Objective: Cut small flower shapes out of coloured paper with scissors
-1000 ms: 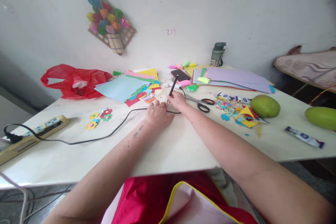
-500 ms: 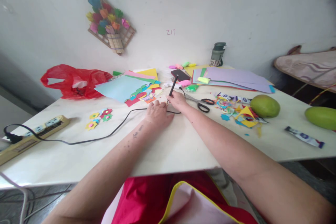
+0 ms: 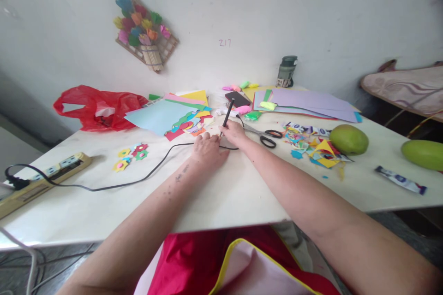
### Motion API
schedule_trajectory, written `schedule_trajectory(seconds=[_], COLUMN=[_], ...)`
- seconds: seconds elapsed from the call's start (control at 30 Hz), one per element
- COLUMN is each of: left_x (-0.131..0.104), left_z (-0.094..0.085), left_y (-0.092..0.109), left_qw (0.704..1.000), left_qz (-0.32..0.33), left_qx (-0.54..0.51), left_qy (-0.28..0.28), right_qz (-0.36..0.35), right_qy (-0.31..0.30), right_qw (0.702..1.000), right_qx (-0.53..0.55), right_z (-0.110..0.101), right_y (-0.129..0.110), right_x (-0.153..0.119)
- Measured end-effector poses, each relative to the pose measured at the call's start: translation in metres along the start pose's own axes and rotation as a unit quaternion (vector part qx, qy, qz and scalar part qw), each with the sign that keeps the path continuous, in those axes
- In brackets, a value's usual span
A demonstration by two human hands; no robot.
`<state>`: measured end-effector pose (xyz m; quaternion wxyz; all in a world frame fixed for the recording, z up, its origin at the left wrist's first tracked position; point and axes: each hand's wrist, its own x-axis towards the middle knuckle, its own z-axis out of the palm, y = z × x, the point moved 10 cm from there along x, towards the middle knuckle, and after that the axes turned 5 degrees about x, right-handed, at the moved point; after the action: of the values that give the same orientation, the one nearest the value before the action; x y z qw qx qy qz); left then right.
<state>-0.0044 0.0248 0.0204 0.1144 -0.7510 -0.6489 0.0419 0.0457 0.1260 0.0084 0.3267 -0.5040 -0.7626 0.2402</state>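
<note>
Just left of the scissors (image 3: 260, 132), I pinch a black pen (image 3: 228, 114) in my right hand (image 3: 235, 132), its shaft slanting up and away from me; my left hand (image 3: 209, 150), farther from the scissors, lies palm down, thumb spread, beside the tip.

Black pen (image 3: 228, 113), black-handled scissors (image 3: 262, 133), red bag (image 3: 90, 122), pale-blue paper (image 3: 155, 117), swirl-patterned pinkish board (image 3: 403, 85)

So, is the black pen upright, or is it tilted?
Tilted. The black pen, held by the right hand, slants, its top farther right in the picture than its lower end.
</note>
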Motion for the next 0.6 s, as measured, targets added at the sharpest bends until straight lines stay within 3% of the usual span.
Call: schedule_trajectory(seconds=[0.6], left_x=[0.0011], left_z=[0.0010], left_y=[0.0003], left_qw=[1.000], left_qz=[0.004], left_qx=[0.006], left_qy=[0.003], right_qz=[0.005], right_qy=[-0.005], right_qw=[1.000], right_qx=[-0.010], right_z=[-0.0006], right_y=[-0.0010], right_x=[-0.0002])
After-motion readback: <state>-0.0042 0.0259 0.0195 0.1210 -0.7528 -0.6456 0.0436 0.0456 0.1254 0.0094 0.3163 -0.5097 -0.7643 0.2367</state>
